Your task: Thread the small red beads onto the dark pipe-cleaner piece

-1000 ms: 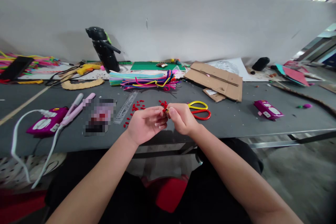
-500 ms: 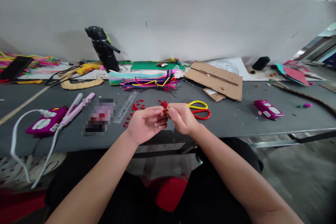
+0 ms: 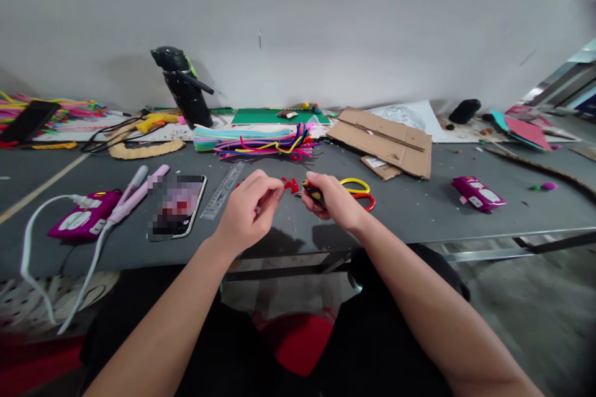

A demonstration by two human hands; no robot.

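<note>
My right hand (image 3: 328, 198) is closed round a black lighter (image 3: 315, 194) with gold marks, its metal top pointing left. To its left, my left hand (image 3: 254, 208) has thumb and forefinger pinched together; what lies between them, if anything, is too small to make out. Short red fuzzy pieces (image 3: 292, 185) lie on the grey table between and beyond the hands, and my left hand covers others. Just right of my right hand rest scissors with yellow and red handles (image 3: 357, 185), their blades mostly hidden behind it.
A clear ruler (image 3: 221, 192), a phone (image 3: 179, 208), a pink hair straightener (image 3: 135, 195) and a purple packet (image 3: 86, 216) lie to the left. Behind are bundled pipe cleaners (image 3: 261, 139), a black flask (image 3: 184, 87) and cardboard (image 3: 384, 142). Another purple packet (image 3: 478, 193) is at right.
My hands, earlier touching at the fingertips over a small red piece, have moved apart. My left hand has turned and closed into a pinch; the lighter in my right hand now shows more.
</note>
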